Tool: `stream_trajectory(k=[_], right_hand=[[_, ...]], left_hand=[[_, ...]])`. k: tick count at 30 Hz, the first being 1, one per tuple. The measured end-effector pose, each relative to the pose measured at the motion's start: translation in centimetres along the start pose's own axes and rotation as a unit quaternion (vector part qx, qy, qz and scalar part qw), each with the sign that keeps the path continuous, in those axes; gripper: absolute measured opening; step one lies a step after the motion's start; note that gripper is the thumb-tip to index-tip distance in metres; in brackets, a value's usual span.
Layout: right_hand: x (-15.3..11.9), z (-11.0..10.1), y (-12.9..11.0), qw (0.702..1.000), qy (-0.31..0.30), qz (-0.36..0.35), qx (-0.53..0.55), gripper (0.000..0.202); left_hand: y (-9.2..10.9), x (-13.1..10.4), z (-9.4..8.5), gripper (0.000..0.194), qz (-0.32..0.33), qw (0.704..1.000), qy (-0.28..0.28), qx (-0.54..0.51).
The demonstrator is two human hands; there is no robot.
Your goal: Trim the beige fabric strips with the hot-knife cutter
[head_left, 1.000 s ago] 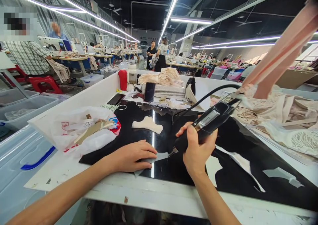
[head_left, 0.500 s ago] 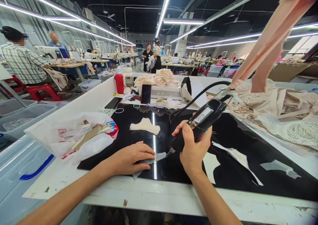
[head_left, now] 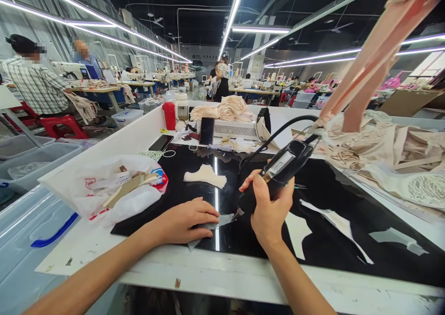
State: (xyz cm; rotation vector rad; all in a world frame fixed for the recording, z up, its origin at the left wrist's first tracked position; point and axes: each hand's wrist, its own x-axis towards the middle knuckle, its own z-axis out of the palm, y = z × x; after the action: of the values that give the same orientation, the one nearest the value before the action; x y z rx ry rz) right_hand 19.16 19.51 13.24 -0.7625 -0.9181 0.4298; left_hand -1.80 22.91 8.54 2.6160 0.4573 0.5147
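Note:
My right hand (head_left: 269, 203) is wrapped round a black corded hot knife (head_left: 285, 164). Its thin metal tip (head_left: 238, 214) points down and left, at the right end of a translucent grey fabric piece (head_left: 224, 221). My left hand (head_left: 193, 221) lies over that piece with the fingers stretched out and hides most of it. Both are on a shiny black board (head_left: 167, 222). A cream cut piece (head_left: 206, 176) lies beyond my left hand. To the right of my right hand are a white piece (head_left: 298, 234), a long narrow piece (head_left: 337, 220) and another translucent piece (head_left: 396, 238).
A plastic bag (head_left: 130, 206) of scraps sits left of the board. Behind are a phone (head_left: 207, 130), a red cup (head_left: 169, 115) and a fabric stack (head_left: 222, 108). Beige fabric (head_left: 389, 141) heaps at right under hanging pink strips (head_left: 378, 60). Several people sit or stand farther off.
The view has shifted slightly. Both hands and the hot knife hold nearly the same pose, its tip still at the translucent piece. In the background, one standing person is now partly behind another.

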Motion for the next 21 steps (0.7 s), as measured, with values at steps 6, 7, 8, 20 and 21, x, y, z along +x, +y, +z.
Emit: stream_trajectory(k=[6,7,8,20,21], right_hand=[[0.4,-0.1,-0.1,1.0,0.009,-0.012,0.0,0.028],[0.4,-0.2,0.0,1.0,0.01,-0.011,-0.002,0.029],[0.3,-0.2,0.1,1.0,0.011,-0.009,-0.004,0.03],[0.4,-0.4,0.1,1.0,0.01,-0.019,0.01,0.027],[0.5,-0.5,0.0,1.0,0.013,-0.021,0.011,0.026]], left_hand=[[0.1,0.0,0.0,0.03,0.006,1.0,0.005,-0.001],[0.1,0.0,0.0,0.03,0.007,1.0,0.007,-0.003],[0.1,0.0,0.0,0.03,0.007,1.0,0.008,-0.005],[0.5,2.8,-0.7,0.031,0.041,0.998,-0.027,0.04],[0.5,3.3,-0.5,0.032,0.05,0.997,-0.029,0.046]])
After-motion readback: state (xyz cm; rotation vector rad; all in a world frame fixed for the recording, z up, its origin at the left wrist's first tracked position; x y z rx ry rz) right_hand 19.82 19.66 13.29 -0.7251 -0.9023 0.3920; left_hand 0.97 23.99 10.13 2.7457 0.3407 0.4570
